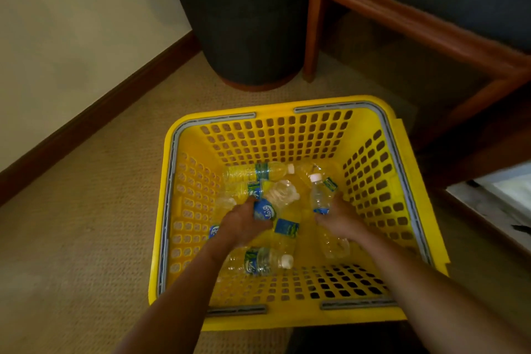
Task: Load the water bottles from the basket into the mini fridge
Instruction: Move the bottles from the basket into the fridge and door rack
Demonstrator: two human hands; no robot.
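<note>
Both hands down in the yellow basket (287,112), mid-frame: left hand (242,225) wrapped around a blue-labelled bottle (265,208), right hand (340,223) gripping an upright bottle (321,192) just above it.

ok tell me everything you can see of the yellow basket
The yellow basket is a square plastic crate with walls pierced by rows of small holes. Grey handles lie folded along its rim. It sits upright on woven beige carpet, near a dark round bin. Several clear water bottles lie loose on its floor, and the left hand and right hand reach inside.
</note>
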